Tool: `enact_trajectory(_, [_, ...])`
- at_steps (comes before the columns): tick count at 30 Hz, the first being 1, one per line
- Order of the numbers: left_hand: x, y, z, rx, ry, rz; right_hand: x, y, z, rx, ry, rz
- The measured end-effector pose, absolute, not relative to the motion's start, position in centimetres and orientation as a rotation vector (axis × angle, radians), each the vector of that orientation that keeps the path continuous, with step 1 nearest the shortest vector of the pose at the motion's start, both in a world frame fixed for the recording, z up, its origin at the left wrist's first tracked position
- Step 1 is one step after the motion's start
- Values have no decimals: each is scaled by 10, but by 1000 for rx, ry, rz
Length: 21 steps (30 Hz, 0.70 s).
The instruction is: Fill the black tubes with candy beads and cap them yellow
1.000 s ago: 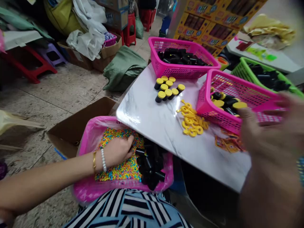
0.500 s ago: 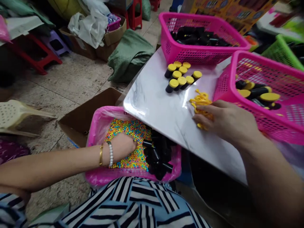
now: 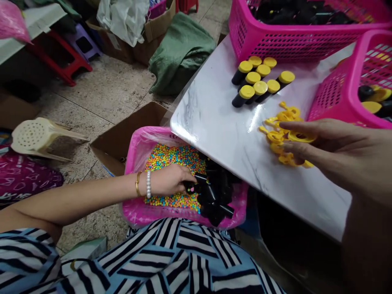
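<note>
My left hand (image 3: 170,179) is closed around a small black tube (image 3: 190,188), with coloured beads showing at its mouth. It is over the multicoloured candy-like beads (image 3: 174,155) in a plastic-lined pink tub (image 3: 134,151). More black tubes (image 3: 211,194) are heaped at the tub's right side. Above the white table (image 3: 214,134), my right hand (image 3: 337,151) pinches a yellow plastic cap (image 3: 302,136) between thumb and finger. Below it lies a loose pile of yellow plastic pieces (image 3: 275,136). Black tubes with yellow caps (image 3: 260,87) stand grouped farther back on the table.
Two pink mesh baskets stand on the table: the back basket (image 3: 275,43) holds black items, the right basket (image 3: 343,90) capped tubes. A cardboard box (image 3: 122,134) is beside the tub. A cream stool (image 3: 39,136) and a green sack (image 3: 183,53) are on the floor.
My left hand has come up from the beads and now shows a black tube in its fingers. My right hand has lifted a yellow cap off the pile. The view has shifted.
</note>
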<state>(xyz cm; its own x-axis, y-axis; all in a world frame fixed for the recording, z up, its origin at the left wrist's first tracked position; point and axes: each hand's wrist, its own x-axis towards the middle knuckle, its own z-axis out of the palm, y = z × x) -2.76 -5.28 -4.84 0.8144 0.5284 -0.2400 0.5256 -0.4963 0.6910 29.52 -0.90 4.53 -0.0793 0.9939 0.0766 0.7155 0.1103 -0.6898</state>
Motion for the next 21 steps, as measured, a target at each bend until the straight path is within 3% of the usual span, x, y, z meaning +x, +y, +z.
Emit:
enact_trajectory(7, [-6,-27,2,2081,751,464,265,-5,45,-1637,-1910,950])
enact_trajectory(11, [22,-2,23,2174,762,672,258,1,37,-1614,-1565,1365])
enact_trajectory(21, [42,20,-11,2350,1031,724,277,3,31,-1548,-1201,1425])
